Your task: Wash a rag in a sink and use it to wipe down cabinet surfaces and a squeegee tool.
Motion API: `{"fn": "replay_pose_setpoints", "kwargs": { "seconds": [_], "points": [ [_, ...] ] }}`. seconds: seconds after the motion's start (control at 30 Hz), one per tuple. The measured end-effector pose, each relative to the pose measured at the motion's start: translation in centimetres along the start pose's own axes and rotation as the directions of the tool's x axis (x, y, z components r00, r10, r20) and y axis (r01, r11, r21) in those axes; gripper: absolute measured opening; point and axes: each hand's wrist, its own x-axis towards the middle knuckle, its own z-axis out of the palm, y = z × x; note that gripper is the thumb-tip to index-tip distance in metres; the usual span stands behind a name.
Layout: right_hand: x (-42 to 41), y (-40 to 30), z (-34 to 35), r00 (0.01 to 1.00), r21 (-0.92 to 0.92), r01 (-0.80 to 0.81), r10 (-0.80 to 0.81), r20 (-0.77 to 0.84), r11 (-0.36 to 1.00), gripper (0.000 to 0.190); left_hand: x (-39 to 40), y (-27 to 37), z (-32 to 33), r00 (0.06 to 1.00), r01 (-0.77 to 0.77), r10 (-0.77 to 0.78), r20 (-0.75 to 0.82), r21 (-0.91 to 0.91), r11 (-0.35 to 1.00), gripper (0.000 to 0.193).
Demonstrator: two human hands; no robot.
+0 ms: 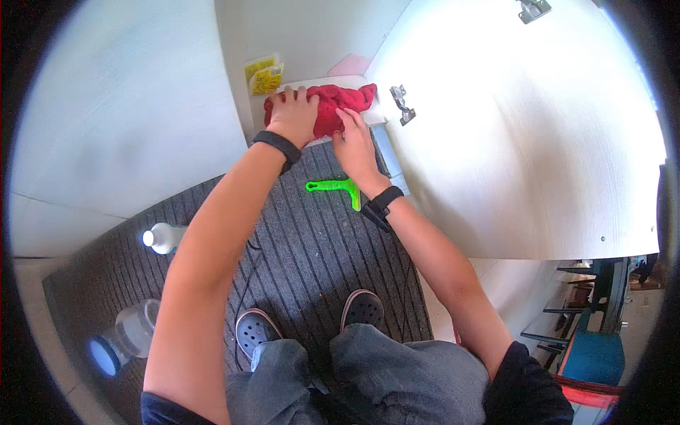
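A crumpled red cloth [334,101] lies on the white cabinet floor [351,81] at the top middle. My left hand [294,114] rests palm down over its left part with the fingers spread; whether they pinch the fabric is hidden. At the front right edge of the cloth is my right hand [355,146], thumb and fingers apart, the fingertips against or just over the fabric. Below that hand, a bright green squeegee [334,186] lies on the grey ribbed mat [303,234], its blade end partly behind my right wrist.
Yellow printed packets [265,77] stand at the cabinet's left wall. The open white door [510,133], with metal hinges [402,105], fills the right side. A white bottle [163,237] and a clear blue-lidded jar [125,337] lie left of my arm. A thin dark cable [245,281] crosses the mat.
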Motion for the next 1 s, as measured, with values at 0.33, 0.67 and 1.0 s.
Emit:
{"fn": "replay_pose_setpoints", "kwargs": {
  "seconds": [0.33,0.67,1.0],
  "points": [
    [4.1,5.0,-0.3,0.96,-0.19,0.214,-0.17,0.223,0.958,0.084,-0.2,0.5,0.5,0.999,0.002,-0.007,-0.045,-0.115,0.993,0.079],
    [7.8,6.8,1.0,0.983,-0.429,0.04,0.04,0.177,0.903,0.07,5.1,1.4,3.0,0.971,0.02,-0.068,-0.231,-0.202,0.979,0.056],
    [5.0,5.6,-0.9,0.997,-0.521,0.007,0.037,0.074,0.853,0.05,5.9,2.5,2.1,0.975,-0.154,0.109,-0.194,-0.229,0.961,0.064]
  ]
}}
